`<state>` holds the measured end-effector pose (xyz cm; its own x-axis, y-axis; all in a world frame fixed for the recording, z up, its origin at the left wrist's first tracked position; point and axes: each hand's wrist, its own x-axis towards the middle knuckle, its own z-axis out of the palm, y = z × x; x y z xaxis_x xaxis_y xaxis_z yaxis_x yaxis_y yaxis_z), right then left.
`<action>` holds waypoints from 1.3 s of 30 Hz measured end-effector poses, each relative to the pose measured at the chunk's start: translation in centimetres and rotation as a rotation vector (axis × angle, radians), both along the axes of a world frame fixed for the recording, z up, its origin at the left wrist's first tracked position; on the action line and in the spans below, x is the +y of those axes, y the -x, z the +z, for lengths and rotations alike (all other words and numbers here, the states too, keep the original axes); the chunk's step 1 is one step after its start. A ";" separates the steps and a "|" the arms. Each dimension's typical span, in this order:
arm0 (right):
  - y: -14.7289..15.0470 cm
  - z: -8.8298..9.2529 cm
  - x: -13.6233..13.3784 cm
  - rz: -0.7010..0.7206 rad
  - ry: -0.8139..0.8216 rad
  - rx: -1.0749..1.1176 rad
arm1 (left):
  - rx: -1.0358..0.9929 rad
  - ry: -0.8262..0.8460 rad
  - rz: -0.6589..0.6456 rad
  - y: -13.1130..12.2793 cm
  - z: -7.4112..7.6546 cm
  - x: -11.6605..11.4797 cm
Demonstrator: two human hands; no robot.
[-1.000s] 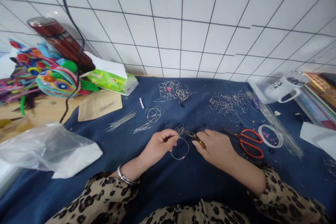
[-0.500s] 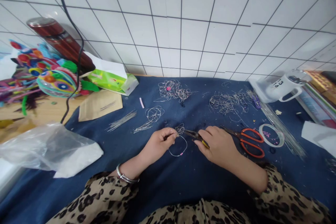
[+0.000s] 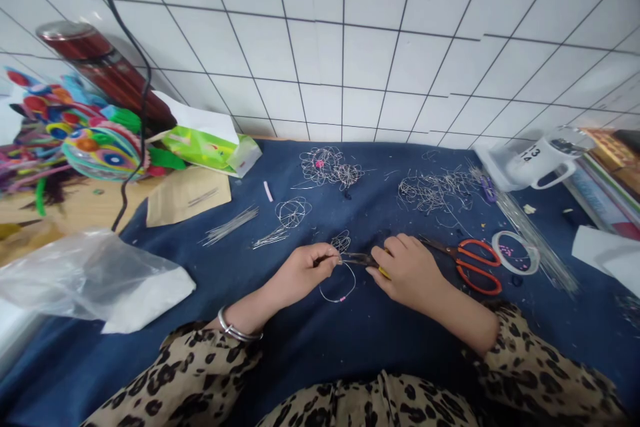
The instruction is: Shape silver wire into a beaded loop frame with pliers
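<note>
Between thumb and fingertips, my left hand (image 3: 309, 272) pinches a thin wire loop (image 3: 353, 288) that hangs down and carries small pink beads (image 3: 343, 298). My right hand (image 3: 411, 273) is wrapped around the yellow handles of pliers (image 3: 364, 259). The jaws of the pliers point left and reach the wire right at my left fingertips; whether they grip it is too small to tell. Just behind the fingertips a small coil of wire (image 3: 341, 241) lies on the dark blue cloth (image 3: 325, 360).
Orange-handled scissors (image 3: 479, 267) and a white ring-shaped dish (image 3: 516, 253) with pink beads lie at right. Wire tangles (image 3: 327, 167) and cut wire pieces (image 3: 231, 225) lie behind my hands. A plastic bag (image 3: 95, 280) is at left, a white mug (image 3: 545, 159) at far right.
The pliers' jaws have moved left and slightly down, from the wire coil to the wire at my left fingertips. The view has shifted slightly.
</note>
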<state>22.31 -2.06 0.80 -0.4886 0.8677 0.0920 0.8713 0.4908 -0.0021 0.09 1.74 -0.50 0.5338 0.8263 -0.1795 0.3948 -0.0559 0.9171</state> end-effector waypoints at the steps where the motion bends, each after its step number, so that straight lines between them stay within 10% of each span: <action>1: 0.0 0.0 0.0 0.006 -0.012 -0.002 | 0.004 0.007 0.000 0.0 0.0 0.0; 39: 0.7 -0.2 -0.6 0.081 -0.169 -0.057 | -0.135 0.287 0.100 -0.2 -1.0 -0.1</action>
<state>21.61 -2.65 0.59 -0.5648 0.7997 0.2037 0.8252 0.5485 0.1346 0.26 1.65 -1.52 0.4876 0.8016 -0.3459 0.2587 0.2457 0.9342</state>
